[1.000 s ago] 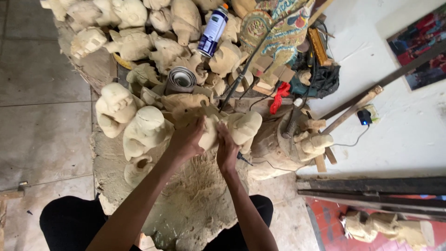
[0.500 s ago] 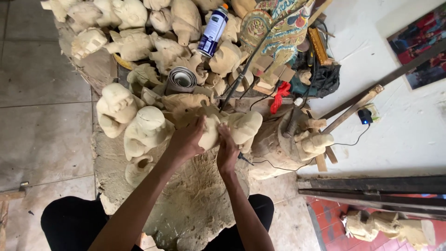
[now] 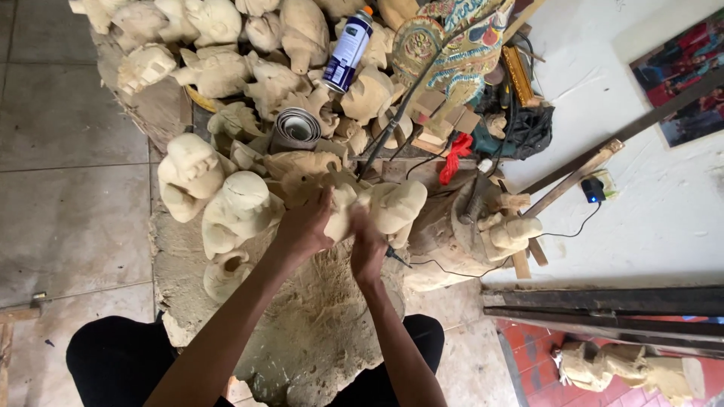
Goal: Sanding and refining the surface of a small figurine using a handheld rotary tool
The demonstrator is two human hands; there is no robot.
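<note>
Holding: left hand [image 3: 305, 226] wraps its fingers over one end of a pale wooden carving [image 3: 377, 207]; right hand [image 3: 368, 249] is closed against the carving's underside, and whether it grips a small tool there cannot be told.
Carving's place: in front of the person's knees, raised above a dusty sawdust-covered mat [image 3: 317, 332], among other unfinished figures.
Neighbours: two rounded pale figures [image 3: 219, 203] just beside the left hand; a roll of sandpaper [image 3: 296, 130] and a blue-and-white spray can [image 3: 348, 51] lie farther off, near a painted mask [image 3: 452, 49].
Doing it well: judging by the grip, bracing the piece firmly with the left hand while the right works in short, light strokes should keep the surface even and spare thin parts.
Risk: crowded figures nearby could be knocked.
</note>
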